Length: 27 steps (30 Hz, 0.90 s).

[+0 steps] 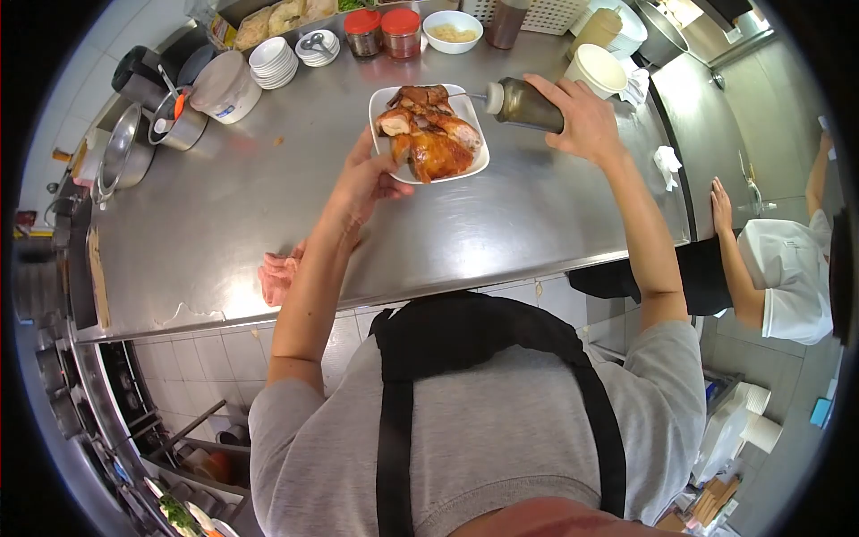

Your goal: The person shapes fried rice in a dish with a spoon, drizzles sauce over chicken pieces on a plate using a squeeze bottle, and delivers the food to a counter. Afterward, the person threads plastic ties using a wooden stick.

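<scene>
At the far left of the metal bench (215, 215), a steel bowl (130, 154) stood beside a steel pot (181, 121) that had utensils in it, one with an orange part. Next came a round lidded tub (224, 88), a stack of small white dishes (273, 63), and a crumpled pink cloth (279, 276) near the front edge, by the left forearm. A second white stack (318, 47) held metal spoons. The left hand (369, 172) was partly curled at the left side of a squarish white plate (480, 161), its fingers and thumb close about the rim. Browned, glossy roast meat (438, 148) lay in pieces on the plate, near the middle of the bench. Behind it were two red-lidded jars (383, 38), a white bowl (453, 33) of pale yellow food, and an upright dark bottle (506, 24). The right hand (577, 116) was closed around a squeeze bottle (528, 104) of dark contents, tipped on its side, its thin nozzle pointing left over the plate's upper right part. Right of that bottle stood a white tub (598, 72), then crumpled white paper (667, 168). Farther right, another person (783, 277) in a white top had an arm stretched out.
</scene>
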Motion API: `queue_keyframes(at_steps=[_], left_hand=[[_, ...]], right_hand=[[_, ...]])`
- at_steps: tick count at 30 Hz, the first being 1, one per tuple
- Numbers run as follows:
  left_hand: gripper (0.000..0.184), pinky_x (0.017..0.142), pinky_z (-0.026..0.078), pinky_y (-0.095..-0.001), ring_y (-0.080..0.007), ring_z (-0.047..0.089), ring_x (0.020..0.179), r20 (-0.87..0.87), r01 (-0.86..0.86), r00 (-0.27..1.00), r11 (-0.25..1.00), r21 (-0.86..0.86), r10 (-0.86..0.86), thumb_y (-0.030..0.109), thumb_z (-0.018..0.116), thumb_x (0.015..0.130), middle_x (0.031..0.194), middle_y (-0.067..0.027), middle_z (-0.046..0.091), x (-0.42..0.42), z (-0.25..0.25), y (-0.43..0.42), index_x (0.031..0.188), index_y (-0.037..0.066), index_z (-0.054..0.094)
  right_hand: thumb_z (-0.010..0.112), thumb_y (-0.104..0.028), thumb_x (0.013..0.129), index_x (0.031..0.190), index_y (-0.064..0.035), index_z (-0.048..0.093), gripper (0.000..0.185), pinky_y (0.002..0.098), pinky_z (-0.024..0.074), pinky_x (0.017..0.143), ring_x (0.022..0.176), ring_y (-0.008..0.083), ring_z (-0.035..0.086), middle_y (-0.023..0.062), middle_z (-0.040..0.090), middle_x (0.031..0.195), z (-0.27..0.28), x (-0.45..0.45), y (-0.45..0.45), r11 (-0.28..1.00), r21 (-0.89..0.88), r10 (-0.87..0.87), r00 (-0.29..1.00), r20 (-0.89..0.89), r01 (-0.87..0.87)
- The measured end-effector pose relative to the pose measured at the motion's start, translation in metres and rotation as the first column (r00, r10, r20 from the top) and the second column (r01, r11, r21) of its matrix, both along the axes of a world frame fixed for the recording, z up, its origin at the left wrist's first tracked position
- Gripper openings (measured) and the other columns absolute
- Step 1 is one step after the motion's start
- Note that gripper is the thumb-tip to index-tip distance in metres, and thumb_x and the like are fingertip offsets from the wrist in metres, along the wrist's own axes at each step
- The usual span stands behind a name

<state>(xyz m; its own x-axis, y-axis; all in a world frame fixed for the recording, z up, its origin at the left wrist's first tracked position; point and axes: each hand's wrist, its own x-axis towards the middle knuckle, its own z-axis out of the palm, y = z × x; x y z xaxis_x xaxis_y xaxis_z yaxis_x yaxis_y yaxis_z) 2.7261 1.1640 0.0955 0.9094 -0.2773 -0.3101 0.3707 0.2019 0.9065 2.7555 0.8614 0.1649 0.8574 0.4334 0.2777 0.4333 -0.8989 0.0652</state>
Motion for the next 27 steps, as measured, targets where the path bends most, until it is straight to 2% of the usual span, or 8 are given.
queue_keyframes(at_steps=[3,5,9,12,17,19,21,27], left_hand=[[0.061,0.046,0.049,-0.0228,-0.0164,0.06,0.052,0.0,0.01,1.0,1.0,-0.005,-0.01,0.002,0.043,0.069,0.084,-0.0096,0.059,0.002,-0.002,-0.004,0.128,0.012,0.028],[0.061,0.045,0.049,-0.0229,-0.0166,0.06,0.052,0.002,0.017,1.0,1.0,-0.018,-0.017,0.002,0.043,0.07,0.083,-0.0096,0.06,0.006,-0.003,-0.006,0.128,0.012,0.028],[0.063,0.043,0.048,-0.0228,-0.0167,0.06,0.052,-0.02,0.061,0.998,0.997,-0.047,-0.062,0.003,0.043,0.07,0.083,-0.0107,0.06,0.014,-0.007,-0.008,0.129,0.012,0.026],[0.063,0.043,0.048,-0.0226,-0.0165,0.06,0.052,-0.018,0.119,0.993,0.991,-0.054,-0.12,0.003,0.043,0.069,0.083,-0.0108,0.059,0.018,-0.006,-0.013,0.129,0.012,0.025],[0.064,0.045,0.048,-0.022,-0.0154,0.06,0.053,-0.03,0.176,0.984,0.983,-0.046,-0.178,0.004,0.043,0.07,0.084,-0.0105,0.059,0.028,-0.005,-0.027,0.13,0.012,0.024],[0.065,0.047,0.048,-0.0221,-0.0145,0.06,0.054,-0.025,0.153,0.988,0.988,-0.037,-0.154,0.005,0.043,0.07,0.086,-0.0099,0.059,0.032,-0.004,-0.034,0.131,0.013,0.021],[0.065,0.047,0.048,-0.0224,-0.0143,0.059,0.055,-0.004,0.153,0.988,0.988,-0.031,-0.153,0.005,0.043,0.07,0.086,-0.0097,0.059,0.039,-0.008,-0.039,0.131,0.014,0.021],[0.061,0.048,0.048,-0.023,-0.0145,0.06,0.055,0.011,0.128,0.992,0.99,-0.055,-0.128,0.007,0.044,0.071,0.088,-0.0101,0.058,0.054,-0.009,-0.056,0.128,0.015,0.024]], right_hand=[[0.066,-0.011,0.05,0.124,-0.0291,0.039,0.082,0.0348,0.0465,0.064,0.082,0.0235,0.05,0.0034,0.051,0.085,0.002,-0.01,-0.002,0.998,-0.058,0.011,1.0,-0.006,-0.011],[0.068,-0.012,0.051,0.123,-0.0311,0.04,0.079,0.0352,0.0477,0.065,0.083,0.0247,0.051,0.0048,0.05,0.084,0.002,-0.016,-0.007,0.993,-0.111,0.034,0.993,-0.114,-0.047],[0.068,-0.012,0.052,0.123,-0.0313,0.04,0.078,0.0351,0.0479,0.065,0.083,0.0242,0.051,0.0046,0.051,0.084,-0.001,-0.017,-0.015,0.995,-0.096,-0.015,0.999,-0.049,0.01],[0.069,-0.013,0.053,0.123,-0.0313,0.04,0.078,0.035,0.0482,0.064,0.083,0.0234,0.051,0.0043,0.051,0.084,-0.001,-0.01,-0.019,0.989,-0.047,-0.138,0.99,-0.002,0.137],[0.067,-0.012,0.053,0.123,-0.0316,0.04,0.078,0.0356,0.0487,0.063,0.081,0.0235,0.052,0.0039,0.05,0.084,-0.005,-0.017,-0.024,0.995,-0.102,-0.017,0.999,-0.036,0.013],[0.067,-0.012,0.053,0.123,-0.0318,0.04,0.078,0.0356,0.0487,0.063,0.08,0.0243,0.052,0.0039,0.05,0.084,-0.005,-0.018,-0.028,0.996,-0.084,-0.013,0.999,-0.038,0.01],[0.068,-0.012,0.052,0.123,-0.0318,0.039,0.079,0.0359,0.0488,0.063,0.08,0.0249,0.052,0.004,0.05,0.085,-0.005,-0.017,-0.03,0.992,-0.065,-0.11,0.994,0.002,0.11],[0.066,-0.012,0.052,0.123,-0.0313,0.039,0.079,0.0377,0.0484,0.065,0.082,0.0254,0.052,0.005,0.051,0.084,-0.015,-0.016,-0.041,0.997,-0.027,-0.071,0.994,-0.078,0.069]])
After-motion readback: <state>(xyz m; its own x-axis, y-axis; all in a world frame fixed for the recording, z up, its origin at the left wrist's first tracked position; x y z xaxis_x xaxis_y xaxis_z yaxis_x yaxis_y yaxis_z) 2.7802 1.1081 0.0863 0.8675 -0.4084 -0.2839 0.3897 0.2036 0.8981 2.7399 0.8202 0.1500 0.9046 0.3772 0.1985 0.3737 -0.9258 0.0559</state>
